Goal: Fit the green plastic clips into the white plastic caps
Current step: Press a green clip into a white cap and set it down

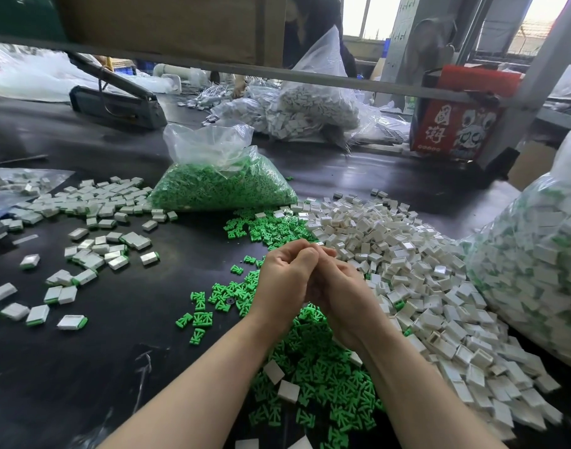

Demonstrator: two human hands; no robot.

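One view only: head cam, wide-angle, worn by the person, facing fwd and down over the dark matte worktop [83,335]. Close to both forearms at the bottom edge; far side of the room shows along the top.
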